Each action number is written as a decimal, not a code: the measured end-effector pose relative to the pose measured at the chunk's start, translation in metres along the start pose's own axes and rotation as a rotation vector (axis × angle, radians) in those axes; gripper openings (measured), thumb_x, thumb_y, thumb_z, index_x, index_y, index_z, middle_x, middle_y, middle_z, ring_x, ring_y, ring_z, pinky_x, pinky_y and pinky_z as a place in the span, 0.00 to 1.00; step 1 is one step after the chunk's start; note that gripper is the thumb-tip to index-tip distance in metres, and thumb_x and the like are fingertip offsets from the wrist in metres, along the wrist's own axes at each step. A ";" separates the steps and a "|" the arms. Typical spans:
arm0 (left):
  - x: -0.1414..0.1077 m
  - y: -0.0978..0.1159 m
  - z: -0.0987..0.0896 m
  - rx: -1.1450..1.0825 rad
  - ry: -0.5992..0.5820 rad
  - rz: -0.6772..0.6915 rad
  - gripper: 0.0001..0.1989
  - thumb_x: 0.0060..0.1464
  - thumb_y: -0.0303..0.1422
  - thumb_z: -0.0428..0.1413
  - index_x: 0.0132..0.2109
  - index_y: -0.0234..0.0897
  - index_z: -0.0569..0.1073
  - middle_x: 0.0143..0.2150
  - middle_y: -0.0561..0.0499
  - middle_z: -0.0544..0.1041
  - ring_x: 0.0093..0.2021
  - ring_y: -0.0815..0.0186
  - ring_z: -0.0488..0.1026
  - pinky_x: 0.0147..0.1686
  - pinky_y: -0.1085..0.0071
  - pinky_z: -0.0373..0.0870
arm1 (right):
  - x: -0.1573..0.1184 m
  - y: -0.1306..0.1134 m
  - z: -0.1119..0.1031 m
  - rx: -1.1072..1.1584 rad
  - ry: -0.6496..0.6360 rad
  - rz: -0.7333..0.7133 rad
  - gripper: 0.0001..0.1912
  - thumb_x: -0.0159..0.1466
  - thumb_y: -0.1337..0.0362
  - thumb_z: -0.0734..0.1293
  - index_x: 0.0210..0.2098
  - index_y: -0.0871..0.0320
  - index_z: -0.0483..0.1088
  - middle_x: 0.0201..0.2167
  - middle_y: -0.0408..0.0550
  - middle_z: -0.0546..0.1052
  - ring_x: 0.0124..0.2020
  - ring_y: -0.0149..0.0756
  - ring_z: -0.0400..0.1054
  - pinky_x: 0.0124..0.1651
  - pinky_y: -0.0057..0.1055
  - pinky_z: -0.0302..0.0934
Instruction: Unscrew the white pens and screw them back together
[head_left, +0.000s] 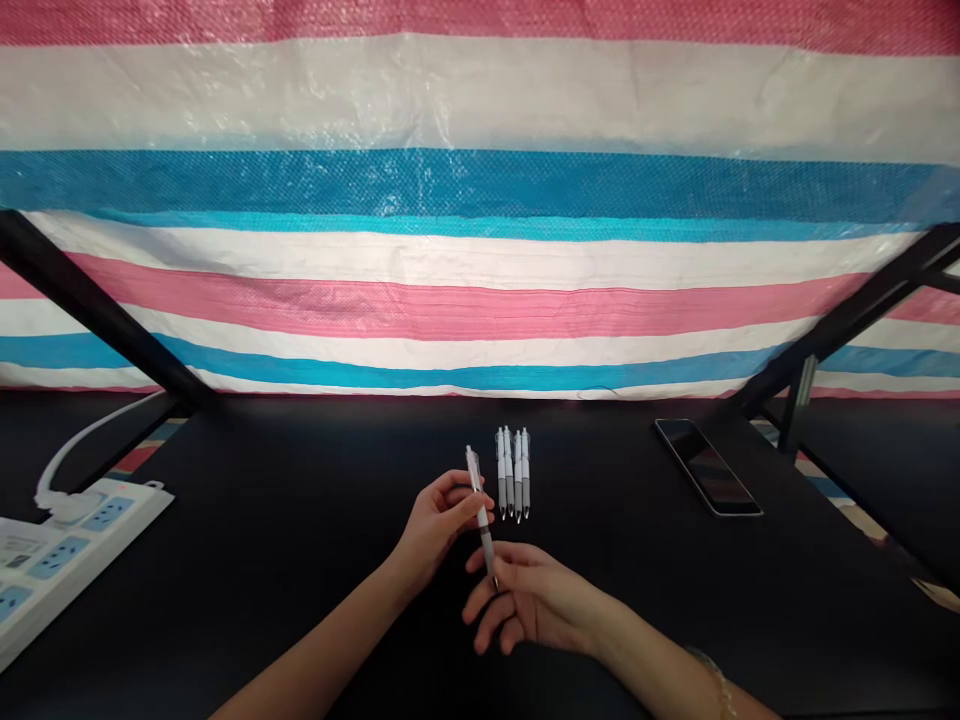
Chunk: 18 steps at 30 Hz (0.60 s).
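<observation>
We work at a matte-black tabletop before a striped plastic sheet. Our left hand pinches a slim white-and-grey click pen; our right hand, lower fingers spread, meets its tip, pinching or not we cannot tell. We judge this pen mid-handling; four matching white-and-grey pens lie aligned just beyond our hands. Room opens sideways, toward a black-screened smartphone right and a white plastic power strip left

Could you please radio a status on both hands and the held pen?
Left hand gripping pen around mid-barrel. Right hand at its writing end, contact unclear. Four more pens lined up beyond. Nothing seen blocking either hand.
</observation>
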<state>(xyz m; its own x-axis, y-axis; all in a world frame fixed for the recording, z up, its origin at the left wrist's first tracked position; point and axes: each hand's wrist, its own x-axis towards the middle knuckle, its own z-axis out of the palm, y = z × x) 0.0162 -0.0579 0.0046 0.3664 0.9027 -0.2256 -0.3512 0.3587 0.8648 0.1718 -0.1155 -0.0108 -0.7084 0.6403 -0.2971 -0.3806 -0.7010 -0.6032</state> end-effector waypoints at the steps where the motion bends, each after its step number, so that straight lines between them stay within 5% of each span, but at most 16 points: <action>1: 0.001 0.000 -0.001 -0.004 0.007 0.003 0.12 0.46 0.31 0.63 0.39 0.34 0.72 0.29 0.50 0.78 0.29 0.69 0.75 0.32 0.76 0.71 | 0.000 -0.001 0.001 0.009 -0.007 0.004 0.21 0.60 0.53 0.66 0.42 0.63 0.61 0.33 0.55 0.77 0.33 0.40 0.75 0.28 0.25 0.65; 8: 0.006 0.000 -0.004 -0.058 0.085 0.052 0.13 0.45 0.31 0.64 0.39 0.33 0.73 0.29 0.49 0.78 0.28 0.70 0.74 0.33 0.76 0.71 | 0.001 0.002 -0.005 -0.118 0.065 0.050 0.16 0.54 0.61 0.71 0.32 0.62 0.60 0.24 0.47 0.76 0.20 0.31 0.72 0.15 0.16 0.56; 18: 0.013 0.014 -0.016 -0.177 0.278 0.140 0.14 0.43 0.32 0.66 0.38 0.34 0.74 0.30 0.51 0.78 0.29 0.72 0.74 0.33 0.80 0.71 | -0.001 0.000 -0.002 -0.131 0.032 0.073 0.18 0.52 0.59 0.72 0.30 0.61 0.60 0.21 0.48 0.76 0.17 0.32 0.70 0.14 0.17 0.57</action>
<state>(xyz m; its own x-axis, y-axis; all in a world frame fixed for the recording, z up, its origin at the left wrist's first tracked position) 0.0028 -0.0372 0.0067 0.0642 0.9675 -0.2448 -0.5344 0.2405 0.8103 0.1734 -0.1154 -0.0125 -0.7112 0.6004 -0.3658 -0.2463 -0.7001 -0.6702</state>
